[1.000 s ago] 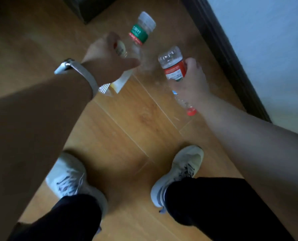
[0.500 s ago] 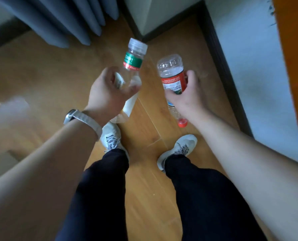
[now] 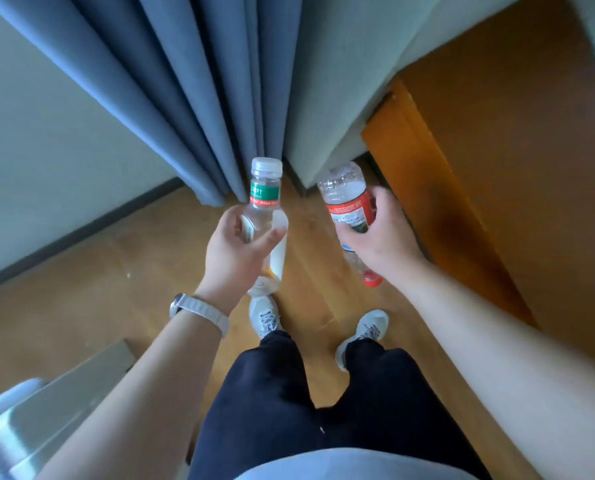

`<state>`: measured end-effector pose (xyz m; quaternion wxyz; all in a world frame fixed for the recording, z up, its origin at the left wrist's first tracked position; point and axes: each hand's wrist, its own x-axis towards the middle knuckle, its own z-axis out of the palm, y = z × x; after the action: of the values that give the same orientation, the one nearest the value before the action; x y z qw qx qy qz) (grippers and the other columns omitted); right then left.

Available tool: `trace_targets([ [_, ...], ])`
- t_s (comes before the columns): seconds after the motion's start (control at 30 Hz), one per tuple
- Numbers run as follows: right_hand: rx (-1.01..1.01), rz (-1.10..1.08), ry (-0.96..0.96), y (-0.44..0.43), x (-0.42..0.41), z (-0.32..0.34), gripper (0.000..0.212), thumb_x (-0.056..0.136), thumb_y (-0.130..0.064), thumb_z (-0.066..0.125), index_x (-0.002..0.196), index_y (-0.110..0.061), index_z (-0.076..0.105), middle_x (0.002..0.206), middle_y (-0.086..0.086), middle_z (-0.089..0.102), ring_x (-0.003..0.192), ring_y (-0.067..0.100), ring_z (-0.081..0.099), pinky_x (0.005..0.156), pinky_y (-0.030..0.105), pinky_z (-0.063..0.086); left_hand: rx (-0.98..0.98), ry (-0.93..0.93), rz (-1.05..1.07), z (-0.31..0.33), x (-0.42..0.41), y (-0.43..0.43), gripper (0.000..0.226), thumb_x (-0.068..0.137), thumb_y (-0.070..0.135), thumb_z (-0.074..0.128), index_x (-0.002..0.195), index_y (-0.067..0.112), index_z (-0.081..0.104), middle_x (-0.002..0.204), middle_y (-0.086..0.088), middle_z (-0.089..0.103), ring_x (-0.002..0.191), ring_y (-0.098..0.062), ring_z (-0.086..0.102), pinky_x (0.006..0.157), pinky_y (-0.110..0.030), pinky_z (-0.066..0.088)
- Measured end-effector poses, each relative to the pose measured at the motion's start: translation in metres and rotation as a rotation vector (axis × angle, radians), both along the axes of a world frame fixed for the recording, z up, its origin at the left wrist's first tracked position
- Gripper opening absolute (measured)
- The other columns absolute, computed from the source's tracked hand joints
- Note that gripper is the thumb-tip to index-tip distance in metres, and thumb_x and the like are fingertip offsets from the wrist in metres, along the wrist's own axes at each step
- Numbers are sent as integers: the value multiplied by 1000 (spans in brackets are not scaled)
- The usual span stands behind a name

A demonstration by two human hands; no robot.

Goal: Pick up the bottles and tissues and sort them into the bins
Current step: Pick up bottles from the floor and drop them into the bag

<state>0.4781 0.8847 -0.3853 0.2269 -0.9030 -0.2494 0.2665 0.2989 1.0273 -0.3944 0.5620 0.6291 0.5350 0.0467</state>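
The left hand (image 3: 235,251) has its grip clamped on a clear green-labelled bottle (image 3: 264,216) with its white cap pointing away, while just to its right the right hand (image 3: 379,233) clamps a red-labelled bottle (image 3: 349,206) with its red cap down, both above the wooden floor (image 3: 116,271).

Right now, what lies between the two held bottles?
Nothing: in the head view only bare wooden floor shows between the green-label bottle and the red-label bottle.
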Motion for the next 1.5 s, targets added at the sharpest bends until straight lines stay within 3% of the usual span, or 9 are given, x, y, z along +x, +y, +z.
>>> trace_targets([
  [0.13,78,37,-51,23,-16,66,55,64,-65,67,103,-56,28,102,-21,51,94,7,58,79,37,57,8,-82,88,62,-15,17,54,75,48,78,121,27,57,80,15,50,71,-2,51,67,-22,41],
  [0.3,250,84,2,50,-30,128,53,72,-50,71,110,-47,35,111,-17,52,96,4,58,80,28,55,69,-164,152,126,-24,33,50,76,45,79,120,33,57,83,16,53,76,-4,54,75,-27,48],
  [0.43,380,144,-3,73,-24,164,52,72,-47,71,114,-37,43,111,-12,56,100,7,58,83,34,56,100,-206,213,161,-26,44,57,68,52,80,118,37,56,103,11,68,96,-8,65,90,-39,54],
  [0.63,545,268,51,119,-3,206,52,71,-46,70,115,-32,46,110,-9,60,100,6,60,84,32,55,145,-230,365,204,-30,60,54,66,44,83,112,37,57,96,8,71,86,-8,69,81,-38,58],
  [0.77,587,441,76,156,6,222,49,72,-37,74,113,-30,48,113,-7,58,99,2,56,84,12,45,223,-215,533,228,-35,71,50,75,28,84,116,33,57,99,7,72,86,-5,69,75,-27,57],
  [0.87,593,606,145,188,4,228,52,70,-41,75,115,-29,51,110,-8,60,99,8,60,86,33,52,291,-171,677,245,-44,73,49,76,27,82,119,27,58,97,6,71,84,-7,70,70,-24,56],
  [0.97,580,777,221,215,-4,227,51,69,-45,74,113,-33,50,108,-8,61,96,8,62,81,40,54,336,-147,812,251,-59,64,48,76,28,83,118,24,60,98,4,72,88,-12,71,77,-33,59],
  [1.3,590,1339,321,229,-114,248,61,73,-41,73,125,-28,44,112,-7,52,101,13,53,87,38,49,437,-60,1347,282,-140,-66,72,64,53,86,125,29,56,114,0,68,102,-18,68,86,-48,57],
  [1.5,550,1619,392,186,-185,252,59,74,-42,72,125,-31,44,112,-9,53,100,10,53,81,29,44,477,84,1646,289,-160,-167,44,75,41,81,109,41,55,116,7,62,105,-15,62,89,-40,53],
])
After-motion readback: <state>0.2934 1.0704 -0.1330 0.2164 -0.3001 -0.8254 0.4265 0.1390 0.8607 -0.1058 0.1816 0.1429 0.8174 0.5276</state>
